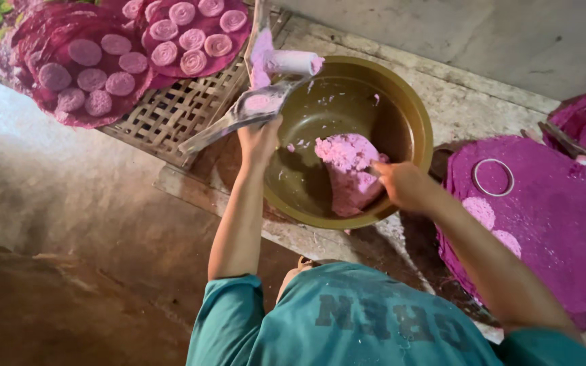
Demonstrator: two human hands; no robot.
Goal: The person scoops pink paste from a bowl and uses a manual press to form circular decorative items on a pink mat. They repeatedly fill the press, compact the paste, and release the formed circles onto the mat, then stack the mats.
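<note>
Right grip (401, 184) touching pink dough (348, 169) inside bowl (412, 108).

A bowl (408, 115) sits at the frame's centre with a dough lump (347, 169) in it. A woven rack (171, 112) bearing trays of discs (96, 68) lies upper left. A round mat (551, 224) with a ring (493, 177) on it lies right.

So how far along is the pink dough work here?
Done: pink discs fill the round mats on the woven tray. In hand: the left hand holds a flat metal tool at the bowl's rim, the right hand digs into the dough lump. Left: that lump in the bowl, and the mat with two discs.
</note>
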